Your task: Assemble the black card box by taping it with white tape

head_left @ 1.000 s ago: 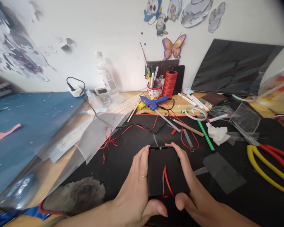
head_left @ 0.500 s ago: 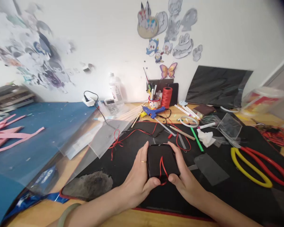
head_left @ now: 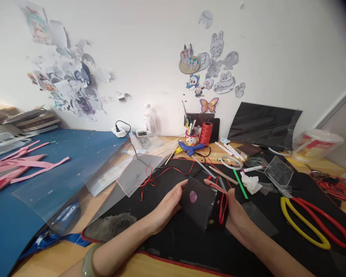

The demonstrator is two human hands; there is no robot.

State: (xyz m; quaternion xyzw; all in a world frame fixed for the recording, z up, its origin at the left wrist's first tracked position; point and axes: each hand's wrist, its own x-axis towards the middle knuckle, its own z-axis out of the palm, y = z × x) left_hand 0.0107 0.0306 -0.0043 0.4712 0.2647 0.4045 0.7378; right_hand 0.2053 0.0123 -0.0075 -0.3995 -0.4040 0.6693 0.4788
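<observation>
Between my two hands is a small black box (head_left: pixel 200 204), held tilted above the black mat (head_left: pixel 150 234). One face shows a purple spot, and a red cord (head_left: pixel 222 207) loops over the side by my right hand. My left hand (head_left: pixel 168 206) presses its fingers against the box's left edge, a ring on one finger. My right hand (head_left: pixel 238 213) grips the right side, its thumb up near the cord and its other fingers partly hidden behind the box.
Scissors with red and yellow handles (head_left: pixel 305 219) lie to the right. A blue glue gun (head_left: pixel 190 148), a red thread spool (head_left: pixel 206 133) and a pen cup (head_left: pixel 192 137) stand at the back. Clear plastic sheets (head_left: pixel 138 173) and pink strips (head_left: pixel 40 165) are on the left.
The black box has been turned, so the red cord moved from its middle to the right side and a face with a purple spot shows. Both hands shifted their hold; the view tilted up.
</observation>
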